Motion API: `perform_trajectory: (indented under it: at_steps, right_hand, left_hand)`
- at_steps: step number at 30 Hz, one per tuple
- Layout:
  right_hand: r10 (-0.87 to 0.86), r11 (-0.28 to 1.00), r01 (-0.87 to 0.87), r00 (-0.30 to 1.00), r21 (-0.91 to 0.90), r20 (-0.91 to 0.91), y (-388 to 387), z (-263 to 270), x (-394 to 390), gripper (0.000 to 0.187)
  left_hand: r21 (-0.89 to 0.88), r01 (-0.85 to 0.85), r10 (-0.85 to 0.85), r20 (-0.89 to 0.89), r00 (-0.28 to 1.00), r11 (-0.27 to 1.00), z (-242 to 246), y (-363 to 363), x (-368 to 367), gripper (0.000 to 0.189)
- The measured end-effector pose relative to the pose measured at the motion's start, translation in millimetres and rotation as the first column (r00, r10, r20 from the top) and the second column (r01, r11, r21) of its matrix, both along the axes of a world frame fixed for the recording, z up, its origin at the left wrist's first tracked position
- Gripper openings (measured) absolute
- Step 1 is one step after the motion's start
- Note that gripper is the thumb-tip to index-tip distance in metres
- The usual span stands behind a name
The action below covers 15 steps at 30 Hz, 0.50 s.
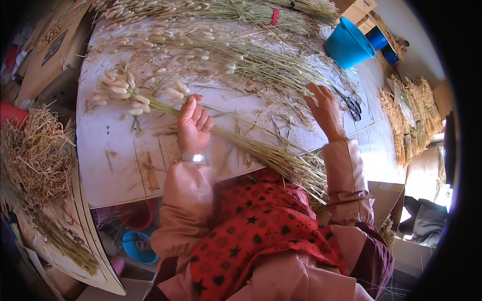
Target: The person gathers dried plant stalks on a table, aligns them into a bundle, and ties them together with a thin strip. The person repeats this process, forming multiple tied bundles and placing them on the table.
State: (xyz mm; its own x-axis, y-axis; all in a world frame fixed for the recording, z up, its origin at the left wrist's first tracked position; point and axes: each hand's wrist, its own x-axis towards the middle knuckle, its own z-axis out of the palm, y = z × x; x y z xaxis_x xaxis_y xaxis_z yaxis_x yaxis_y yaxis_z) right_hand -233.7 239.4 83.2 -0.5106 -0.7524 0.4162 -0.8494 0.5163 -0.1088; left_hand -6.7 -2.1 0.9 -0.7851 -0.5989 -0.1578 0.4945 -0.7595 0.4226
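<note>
In my left hand (194, 122) is a bunch of dried bunny-tail grass (241, 140), gripped below its heads. Its fluffy pale heads (118, 90) point to the left, and the cut stem ends reach past the table's front edge near my lap. My right hand (324, 109) hovers at the right, fingers spread, by the stem ends of a loose pile of the same grass (263, 67) on the white table (116, 150). Just right of that hand lies a pair of scissors with dark handles (353, 108). Whether its fingertips touch the stems, I cannot tell.
Across the table's far side lie thicker grass bundles (226, 13), one with a red tie (275, 17). A blue bucket (347, 44) stands at the back right. Cardboard boxes (52, 56) and a heap of dry straw (35, 154) flank the left. Another blue bucket (139, 246) sits below the table.
</note>
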Motion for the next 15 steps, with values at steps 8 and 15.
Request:
perform_trajectory:
  at_steps: [8, 15]
  right_hand:
    - [0.282, 0.949, -0.314, 0.89, 0.035, 0.358, -136.5, -19.7, 24.6, 0.022]
    - [0.245, 0.969, -0.245, 0.942, -0.032, 0.229, -207.8, -55.2, 34.4, 0.023]
  left_hand:
    - [0.001, -0.009, 0.009, 0.031, 0.999, 1.0, 1.3, 0.0, 0.1, 0.018]
    - [-0.005, 0.006, -0.005, 0.048, 0.999, 1.0, 6.8, 1.9, 0.9, 0.017]
